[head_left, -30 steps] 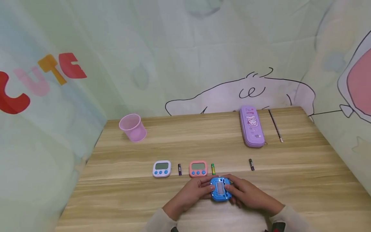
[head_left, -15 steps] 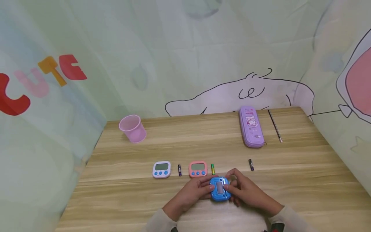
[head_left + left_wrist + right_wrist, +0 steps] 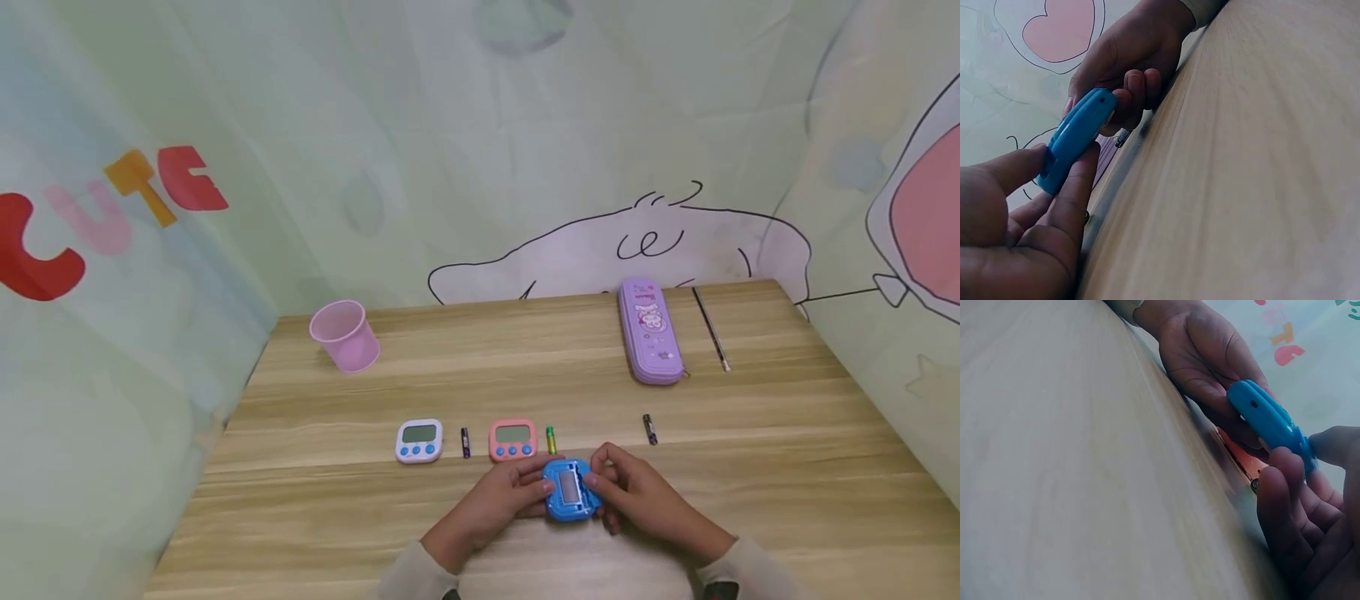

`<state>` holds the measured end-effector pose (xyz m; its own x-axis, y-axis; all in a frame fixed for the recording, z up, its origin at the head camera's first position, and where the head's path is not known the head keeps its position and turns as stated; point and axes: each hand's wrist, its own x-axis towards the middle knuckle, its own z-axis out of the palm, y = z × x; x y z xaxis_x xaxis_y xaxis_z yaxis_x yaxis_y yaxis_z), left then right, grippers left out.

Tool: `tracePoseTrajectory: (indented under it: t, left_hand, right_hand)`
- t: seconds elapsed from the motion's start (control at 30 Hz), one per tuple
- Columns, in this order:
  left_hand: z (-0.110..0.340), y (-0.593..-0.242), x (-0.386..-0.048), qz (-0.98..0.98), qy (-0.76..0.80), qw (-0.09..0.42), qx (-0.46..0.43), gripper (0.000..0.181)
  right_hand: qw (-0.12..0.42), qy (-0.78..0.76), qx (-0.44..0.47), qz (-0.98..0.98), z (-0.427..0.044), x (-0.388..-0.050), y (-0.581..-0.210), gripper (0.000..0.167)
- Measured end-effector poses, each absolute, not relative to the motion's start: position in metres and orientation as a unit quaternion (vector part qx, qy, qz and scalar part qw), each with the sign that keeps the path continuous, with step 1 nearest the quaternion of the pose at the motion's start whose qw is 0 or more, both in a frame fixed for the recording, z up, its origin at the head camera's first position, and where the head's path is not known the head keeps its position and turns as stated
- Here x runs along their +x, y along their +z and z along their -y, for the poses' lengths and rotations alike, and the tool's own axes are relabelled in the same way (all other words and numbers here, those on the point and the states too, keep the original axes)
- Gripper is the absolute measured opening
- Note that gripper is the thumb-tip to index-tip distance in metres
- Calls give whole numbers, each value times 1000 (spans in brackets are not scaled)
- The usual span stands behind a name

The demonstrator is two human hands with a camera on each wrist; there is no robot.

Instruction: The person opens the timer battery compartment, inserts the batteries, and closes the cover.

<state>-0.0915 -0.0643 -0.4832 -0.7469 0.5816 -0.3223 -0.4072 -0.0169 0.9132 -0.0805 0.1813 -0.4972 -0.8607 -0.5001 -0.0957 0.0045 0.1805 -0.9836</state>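
Note:
A blue timer-like device (image 3: 570, 490) with a grey panel on its upper face is held between both hands, just above the table. My left hand (image 3: 501, 500) grips its left side, thumb on top and fingers beneath. My right hand (image 3: 637, 497) pinches the right edge, its thumb on the upper face and its index finger bent back. In the right wrist view a piece of the blue device (image 3: 1304, 447) juts out near the right thumb. Beyond the hands lie a pink timer (image 3: 513, 440), a green battery (image 3: 551, 440) and a dark battery (image 3: 650, 429).
On the wooden table (image 3: 300, 500), a white timer (image 3: 419, 441) and another dark battery (image 3: 465, 442) lie to the left. A pink cup (image 3: 347, 336) stands at the back left. At the back right are a purple pencil case (image 3: 651, 332) and a pencil (image 3: 712, 329).
My right index finger has lifted from the device's top edge and bent back, and the right thumb has shifted slightly outward. The left hand keeps its grip.

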Motion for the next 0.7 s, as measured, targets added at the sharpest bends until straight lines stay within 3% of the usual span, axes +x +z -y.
tracePoseTrajectory:
  t: [0.7]
  left_hand:
    - [65, -488, -93, -608, 712, 344, 74, 43]
  right_hand:
    - [201, -644, -150, -722, -189, -86, -493, 25]
